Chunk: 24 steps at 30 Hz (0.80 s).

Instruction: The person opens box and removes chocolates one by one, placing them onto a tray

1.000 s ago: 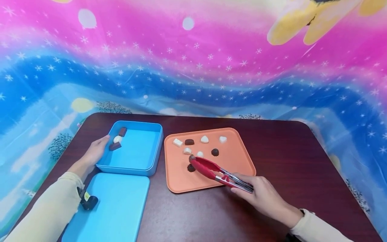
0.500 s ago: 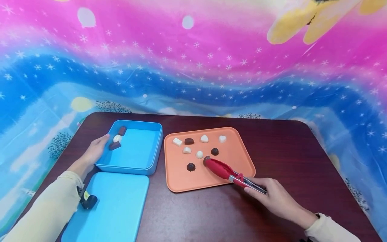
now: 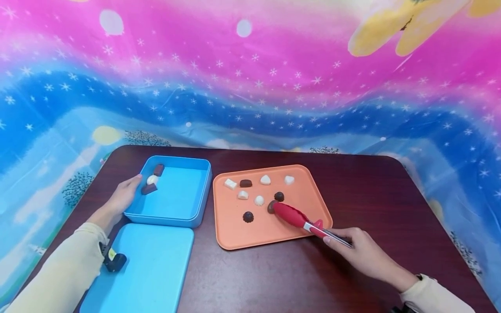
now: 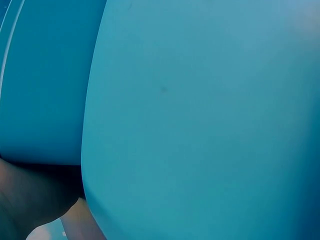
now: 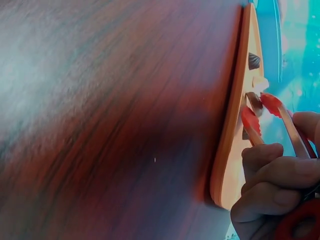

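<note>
My left hand (image 3: 122, 196) holds the left wall of a blue lunch box (image 3: 201, 196), its fingertips at the rim; part of the hand is hidden by the box. Inside lie two dark brown chocolates (image 3: 158, 169) and a white one (image 3: 152, 179). My right hand (image 3: 362, 252) grips red-tipped metal tongs (image 3: 291, 215) over an orange tray (image 3: 235, 238). A brown chocolate (image 5: 254, 103) sits between the tong tips in the right wrist view. In the head view, this brown chocolate (image 3: 271, 207) overlaps the tray, close by a dark fluted chocolate (image 3: 279, 196).
Several white chocolates, including a triangular one (image 3: 265, 179) and a heart (image 3: 289, 180), lie on the tray with a brown block (image 3: 245, 183) and another dark fluted piece (image 3: 248, 217). A blue lid (image 3: 152, 265) lies before the box on the dark wooden table (image 3: 364, 191).
The tongs and the brown chocolate at their tips have moved right across the tray, away from the front dark fluted piece. My left hand stays on the box.
</note>
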Tool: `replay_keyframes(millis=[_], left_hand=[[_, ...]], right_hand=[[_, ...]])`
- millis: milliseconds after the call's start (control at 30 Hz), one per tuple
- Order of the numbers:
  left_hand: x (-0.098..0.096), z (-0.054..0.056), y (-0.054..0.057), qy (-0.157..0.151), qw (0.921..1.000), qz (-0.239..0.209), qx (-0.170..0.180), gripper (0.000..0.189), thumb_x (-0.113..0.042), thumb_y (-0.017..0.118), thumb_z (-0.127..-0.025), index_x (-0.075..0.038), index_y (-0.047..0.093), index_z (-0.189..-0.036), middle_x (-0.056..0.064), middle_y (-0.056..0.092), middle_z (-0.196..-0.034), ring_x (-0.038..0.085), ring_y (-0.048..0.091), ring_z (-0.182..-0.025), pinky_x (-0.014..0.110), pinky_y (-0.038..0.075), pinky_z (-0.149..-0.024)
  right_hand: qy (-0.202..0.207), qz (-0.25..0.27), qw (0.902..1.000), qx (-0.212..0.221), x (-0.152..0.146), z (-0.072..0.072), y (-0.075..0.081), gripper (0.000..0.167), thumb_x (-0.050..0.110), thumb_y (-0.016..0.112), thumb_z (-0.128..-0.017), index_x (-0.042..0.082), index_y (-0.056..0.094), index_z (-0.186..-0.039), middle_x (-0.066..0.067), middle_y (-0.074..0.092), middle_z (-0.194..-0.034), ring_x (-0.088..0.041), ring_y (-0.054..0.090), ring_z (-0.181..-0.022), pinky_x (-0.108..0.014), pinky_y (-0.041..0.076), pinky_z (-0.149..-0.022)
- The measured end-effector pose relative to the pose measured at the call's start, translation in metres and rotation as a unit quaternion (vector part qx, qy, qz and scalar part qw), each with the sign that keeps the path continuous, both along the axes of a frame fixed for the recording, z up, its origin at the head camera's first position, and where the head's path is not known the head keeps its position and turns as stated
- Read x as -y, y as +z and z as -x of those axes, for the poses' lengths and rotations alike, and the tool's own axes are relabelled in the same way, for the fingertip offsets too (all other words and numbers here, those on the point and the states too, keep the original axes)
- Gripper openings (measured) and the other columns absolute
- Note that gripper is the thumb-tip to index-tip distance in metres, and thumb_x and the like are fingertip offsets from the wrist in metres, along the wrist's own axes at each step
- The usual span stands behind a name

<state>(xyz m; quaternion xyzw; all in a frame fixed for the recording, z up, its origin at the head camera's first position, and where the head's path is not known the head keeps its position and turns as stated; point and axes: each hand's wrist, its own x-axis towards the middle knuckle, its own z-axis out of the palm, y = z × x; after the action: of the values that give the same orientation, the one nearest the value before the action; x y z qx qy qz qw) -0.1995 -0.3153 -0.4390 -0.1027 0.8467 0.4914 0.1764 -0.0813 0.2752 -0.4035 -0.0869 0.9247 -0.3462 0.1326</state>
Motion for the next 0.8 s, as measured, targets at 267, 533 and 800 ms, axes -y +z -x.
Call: replay_keyframes(millis=[267, 533, 800], left_hand=[[-0.001, 0.000, 0.002, 0.007, 0.9999, 0.007, -0.003, 0.083, -0.065, 0.012, -0.103, -0.008, -0.006, -0.161, 0.026, -0.007, -0.168, 0.055, -0.007, -0.153, 0.078, 0.005, -0.118], [-0.001, 0.001, 0.000, 0.000, 1.0000, 0.003, 0.001, 0.085, -0.066, 0.013, -0.103, -0.006, -0.008, -0.161, 0.027, -0.008, -0.168, 0.055, -0.006, -0.153, 0.077, 0.005, -0.119], [0.000, -0.001, -0.001, 0.001, 1.0000, -0.004, 0.007, 0.083, -0.066, 0.014, -0.103, -0.012, -0.009, -0.162, 0.026, -0.007, -0.168, 0.057, -0.004, -0.152, 0.080, 0.007, -0.116]], right_hand=[[-0.022, -0.037, 0.9990, 0.011, -0.003, -0.001, 0.013, 0.058, 0.049, 0.068, -0.094, 0.006, 0.066, -0.133, 0.004, 0.060, -0.072, -0.005, 0.046, -0.053, -0.021, 0.043, -0.047], [-0.045, -0.075, 0.9960, -0.016, -0.003, -0.002, 0.022, 0.068, 0.055, 0.076, -0.085, 0.011, 0.065, -0.136, 0.006, 0.057, -0.067, -0.006, 0.043, -0.054, -0.023, 0.038, -0.047], [-0.067, -0.062, 0.9943, -0.056, 0.002, 0.000, 0.019, 0.068, 0.054, 0.079, -0.083, 0.014, 0.063, -0.136, 0.005, 0.044, -0.060, -0.006, 0.038, -0.054, -0.024, 0.033, -0.048]])
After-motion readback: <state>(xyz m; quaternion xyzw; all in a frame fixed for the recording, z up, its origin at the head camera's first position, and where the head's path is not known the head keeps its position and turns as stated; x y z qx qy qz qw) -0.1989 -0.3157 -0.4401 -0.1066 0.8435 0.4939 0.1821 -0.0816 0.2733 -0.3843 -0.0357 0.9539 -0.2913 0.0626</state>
